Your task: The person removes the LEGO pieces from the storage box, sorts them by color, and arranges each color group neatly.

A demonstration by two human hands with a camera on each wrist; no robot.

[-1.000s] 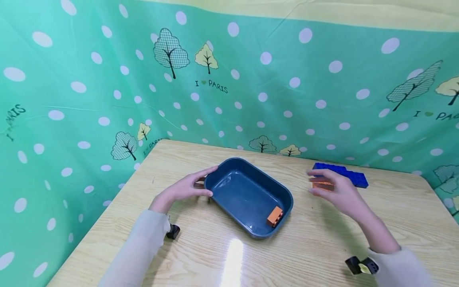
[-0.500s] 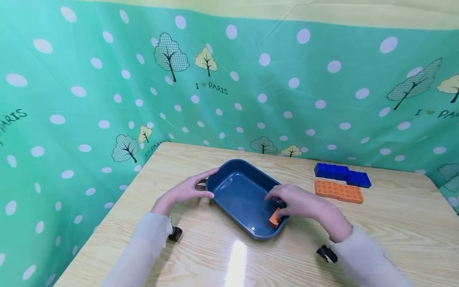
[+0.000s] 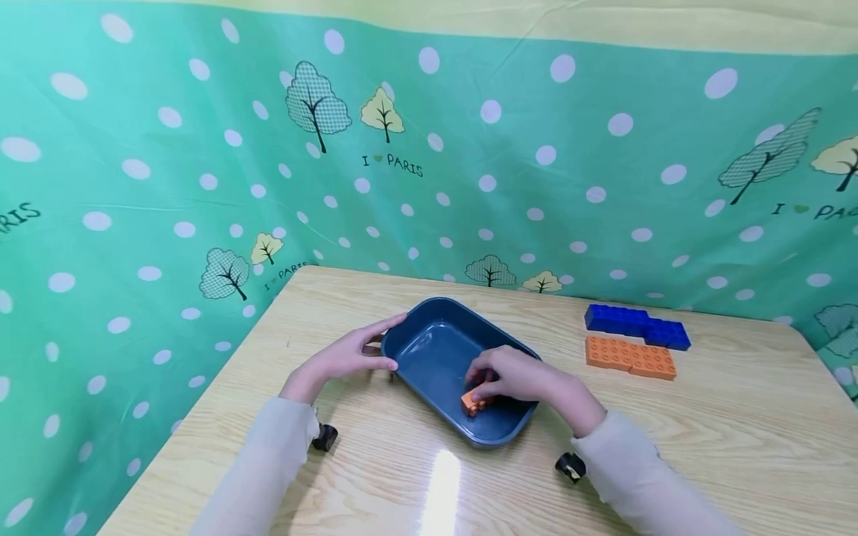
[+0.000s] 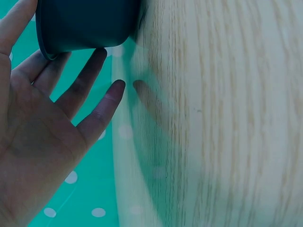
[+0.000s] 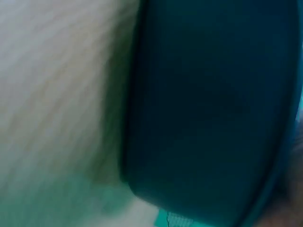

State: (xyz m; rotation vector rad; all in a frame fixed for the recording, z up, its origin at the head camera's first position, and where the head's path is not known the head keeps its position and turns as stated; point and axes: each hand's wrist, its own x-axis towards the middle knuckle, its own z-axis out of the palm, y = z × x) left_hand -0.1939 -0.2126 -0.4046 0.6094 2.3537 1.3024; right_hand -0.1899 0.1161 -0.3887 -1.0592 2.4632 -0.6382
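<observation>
A dark blue rectangular basin [image 3: 429, 372] stands at a slant on the wooden table. My left hand [image 3: 340, 354] rests against its left end, thumb and fingers spread apart. In the left wrist view the fingertips [image 4: 100, 53] lie along the basin's outer wall [image 4: 85, 26], the fingers fairly straight. Reaching over the right rim, my right hand [image 3: 512, 376] pinches an orange toy building brick [image 3: 472, 404] low inside the basin. Part of that brick is hidden by the fingers. The right wrist view mostly holds the basin's outer side [image 5: 208, 113], blurred.
Right of the basin lie two orange studded bricks [image 3: 630, 357] end to end. Behind them sits a row of blue bricks [image 3: 637, 325]. A green dotted cloth [image 3: 429, 149] hangs along the table's back and left edges.
My right hand has come from beside the orange bricks on the table into the basin, taken hold of the orange brick there and shifted it left. The left hand stays at the rim.
</observation>
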